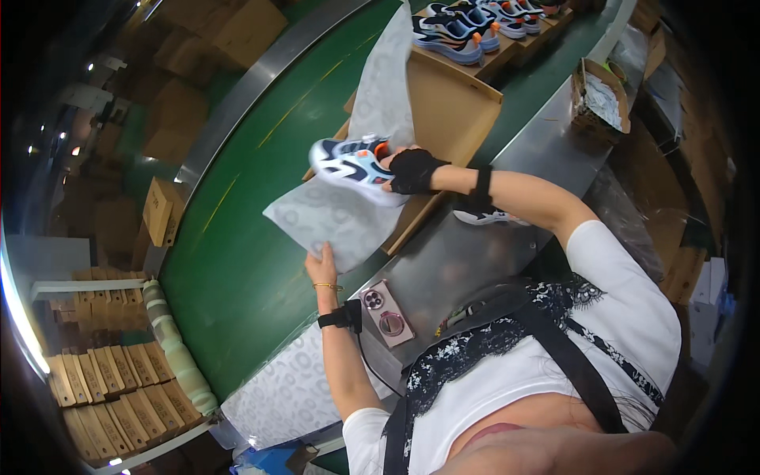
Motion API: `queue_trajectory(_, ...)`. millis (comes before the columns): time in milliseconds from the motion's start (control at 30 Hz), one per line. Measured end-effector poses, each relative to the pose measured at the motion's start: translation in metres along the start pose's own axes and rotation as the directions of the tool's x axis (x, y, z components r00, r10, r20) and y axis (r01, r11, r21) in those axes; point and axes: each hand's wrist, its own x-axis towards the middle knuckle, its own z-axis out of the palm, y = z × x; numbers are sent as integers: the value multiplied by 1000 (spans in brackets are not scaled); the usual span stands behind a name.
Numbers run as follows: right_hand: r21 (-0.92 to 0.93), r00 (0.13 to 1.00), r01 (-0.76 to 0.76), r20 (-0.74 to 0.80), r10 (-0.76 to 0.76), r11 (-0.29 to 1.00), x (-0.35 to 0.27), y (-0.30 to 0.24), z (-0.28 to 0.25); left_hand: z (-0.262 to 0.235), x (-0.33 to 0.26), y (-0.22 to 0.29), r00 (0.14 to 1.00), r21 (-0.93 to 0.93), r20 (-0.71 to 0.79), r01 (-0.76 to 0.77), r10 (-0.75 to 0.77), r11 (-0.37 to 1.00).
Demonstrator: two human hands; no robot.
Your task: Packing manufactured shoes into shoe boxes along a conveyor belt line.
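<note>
- Nearest the camera, at 6 o'clock, the person's white shirt with dark straps (554, 356) fills the lower frame.
- Just beyond, at 7 o'clock, a stack of white patterned tissue sheets (285, 396) lies on the edge of the grey metal surface (467, 253).
- A pink phone with a ring holder (385, 312) rests on that surface, close to the left wrist.
- Left hand (323, 263), bare with a gold bangle, has its fingers closed, pinching the near edge of a white patterned tissue paper sheet (332, 218).
- That sheet runs up toward 12 o'clock, draped over an open brown cardboard shoe box (451, 111) near the frame's centre.
- Right hand (412, 170), in a black fingerless glove, has its fingers closed around the heel of a blue, white and orange sneaker (348, 158), held above the sheet and the box.
- Another white sneaker (491, 215) shows under the right forearm on the surface.
- At 12 to 1 o'clock, more matching sneakers (459, 28) sit in a row of open boxes.
- A green conveyor belt (237, 237) curves along 9 to 11 o'clock, with flat cardboard boxes (111, 396) stacked at 8 o'clock.
</note>
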Motion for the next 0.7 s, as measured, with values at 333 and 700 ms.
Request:
queue_trajectory(333,423,979,-125,200,42,897,35,-13,102,89,41,76,923,-472,365,294,-120,831)
queue_trajectory(700,821,717,171,-483,503,544,-46,116,-18,133,63,70,735,786,609,-508,-298,352)
